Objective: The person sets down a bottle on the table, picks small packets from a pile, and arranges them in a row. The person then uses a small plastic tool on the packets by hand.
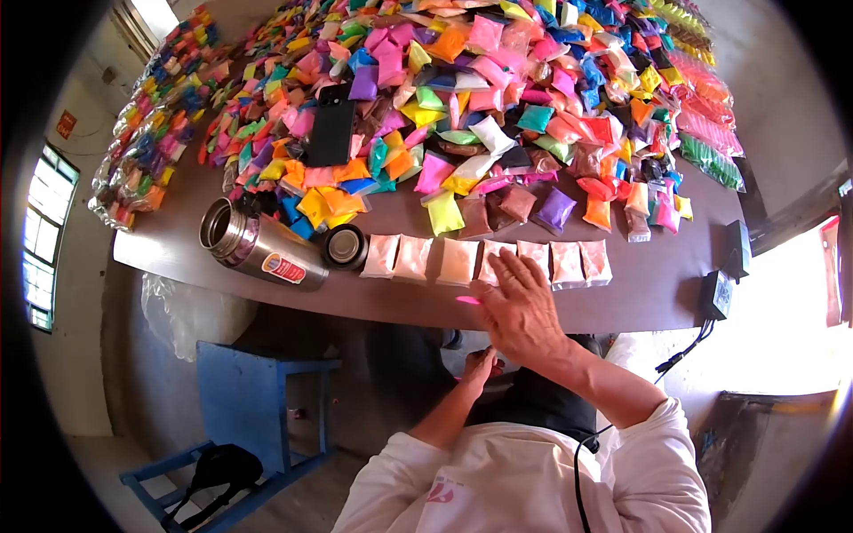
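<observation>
My right hand (522, 306) reaches over the table's front edge, its fingers stretched out onto the row of small clear packets. Its fingertips touch a pale peach packet (491, 263) in the middle of the row and partly cover it. Beside the thumb a small bright pink piece (467, 300) sticks out; whether the hand holds it is hidden. More peach packets, such as the left one (380, 256) and the right one (595, 262), lie in line on both sides. Below the table edge, near my lap, my left hand (480, 366) is loosely bent with its fingers apart, and nothing shows in it.
A large heap of colourful packets (444, 115) covers the back of the brown table (391, 298). A black phone (332, 126) rests on it. An open steel flask (262, 249) lies tilted beside its lid (345, 246). Black boxes with cables (716, 295) sit at right; a blue chair (240, 400) stands lower left.
</observation>
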Demonstrator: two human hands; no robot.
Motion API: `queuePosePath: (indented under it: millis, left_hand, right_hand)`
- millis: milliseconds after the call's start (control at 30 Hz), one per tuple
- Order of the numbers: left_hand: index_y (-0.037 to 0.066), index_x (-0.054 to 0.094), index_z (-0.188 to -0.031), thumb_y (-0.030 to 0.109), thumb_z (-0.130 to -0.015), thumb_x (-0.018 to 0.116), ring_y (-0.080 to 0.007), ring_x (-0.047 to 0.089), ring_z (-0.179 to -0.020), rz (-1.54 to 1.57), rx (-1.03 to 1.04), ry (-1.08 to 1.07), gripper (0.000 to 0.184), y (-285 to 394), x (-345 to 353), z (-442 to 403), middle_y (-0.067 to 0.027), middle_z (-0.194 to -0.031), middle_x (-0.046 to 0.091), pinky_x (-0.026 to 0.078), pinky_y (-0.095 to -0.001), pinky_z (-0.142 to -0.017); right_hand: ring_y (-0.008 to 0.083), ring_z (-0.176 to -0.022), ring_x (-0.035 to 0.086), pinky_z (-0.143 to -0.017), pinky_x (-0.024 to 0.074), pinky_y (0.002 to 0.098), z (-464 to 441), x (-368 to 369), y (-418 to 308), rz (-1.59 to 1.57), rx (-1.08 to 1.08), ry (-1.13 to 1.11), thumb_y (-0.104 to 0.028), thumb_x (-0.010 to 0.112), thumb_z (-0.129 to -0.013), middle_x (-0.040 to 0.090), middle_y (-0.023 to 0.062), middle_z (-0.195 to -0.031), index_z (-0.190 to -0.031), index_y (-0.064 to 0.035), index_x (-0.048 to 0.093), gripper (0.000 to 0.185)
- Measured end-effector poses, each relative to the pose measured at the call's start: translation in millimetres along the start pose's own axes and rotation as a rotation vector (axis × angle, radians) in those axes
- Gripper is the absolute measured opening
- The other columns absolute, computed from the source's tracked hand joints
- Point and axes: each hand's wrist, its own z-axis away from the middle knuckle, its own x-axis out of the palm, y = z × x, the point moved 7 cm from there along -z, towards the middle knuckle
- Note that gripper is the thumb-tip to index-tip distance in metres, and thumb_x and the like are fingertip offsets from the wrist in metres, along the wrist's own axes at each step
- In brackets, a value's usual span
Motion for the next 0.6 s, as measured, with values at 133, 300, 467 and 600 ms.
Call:
queuePosePath:
  millis: [133,300,467,600]
  left_hand:
    - [0.004,0.055,-0.070,0.030,-0.088,0.056,-0.0177,0.062,-0.061,-0.010,0.085,0.016,0.031,4,5,3,-0.0052,-0.067,0.056,0.051,-0.0292,-0.055]
    - [0.005,0.055,-0.071,0.030,-0.088,0.056,-0.0179,0.062,-0.062,-0.032,0.100,0.021,0.030,5,3,2,-0.0046,-0.067,0.055,0.050,-0.0290,-0.055]
    - [0.004,0.055,-0.070,0.030,-0.088,0.056,-0.0181,0.062,-0.062,-0.041,0.036,0.021,0.031,0,-1,1,-0.0047,-0.067,0.055,0.050,-0.0290,-0.055]
    - [0.004,0.055,-0.070,0.030,-0.088,0.056,-0.0182,0.063,-0.062,-0.038,0.000,0.025,0.032,-3,-5,1,-0.0048,-0.067,0.055,0.050,-0.0290,-0.055]
  right_hand:
    - [0.0380,-0.122,0.044,-0.104,0.0297,0.0479,11,7,20,0.046,0.073,-0.023,-0.022,0.058,-0.085,0.052,0.0242,-0.123,-0.103,-0.0064,0.064,0.024]
    - [0.0380,-0.120,0.046,-0.102,0.0319,0.0474,1,15,8,-0.055,0.046,0.011,-0.024,0.060,-0.085,0.054,0.0245,-0.119,-0.099,-0.0044,0.063,0.024]
    - [0.0392,-0.119,0.045,-0.103,0.0314,0.0478,3,10,8,-0.072,0.048,0.038,-0.020,0.059,-0.084,0.050,0.0239,-0.123,-0.102,-0.0054,0.062,0.023]
    - [0.0391,-0.120,0.044,-0.104,0.0294,0.0487,19,-20,29,-0.039,0.127,0.041,-0.014,0.059,-0.080,0.051,0.0227,-0.124,-0.104,-0.0054,0.061,0.026]
